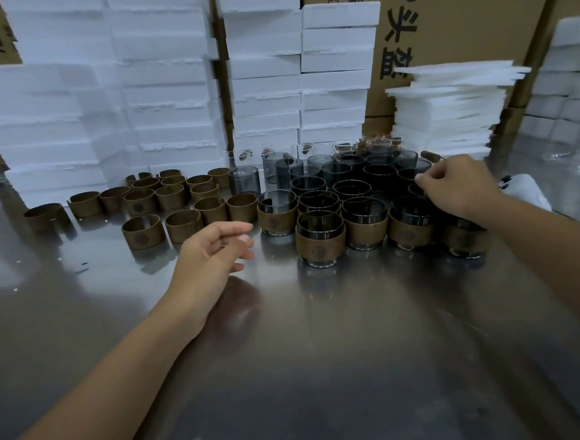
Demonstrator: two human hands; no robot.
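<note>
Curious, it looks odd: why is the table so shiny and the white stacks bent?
Head view: the steel table mirrors light as pale glare below the glass cups; the wide lens bows the foam stacks outward; corners look dim, soft.

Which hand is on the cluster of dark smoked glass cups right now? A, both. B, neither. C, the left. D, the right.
D: the right hand curls its fingers at the rim of a dark smoked glass cup at the right of the cluster, while the left hand is open over the shiny steel table, touching no cup.
</note>
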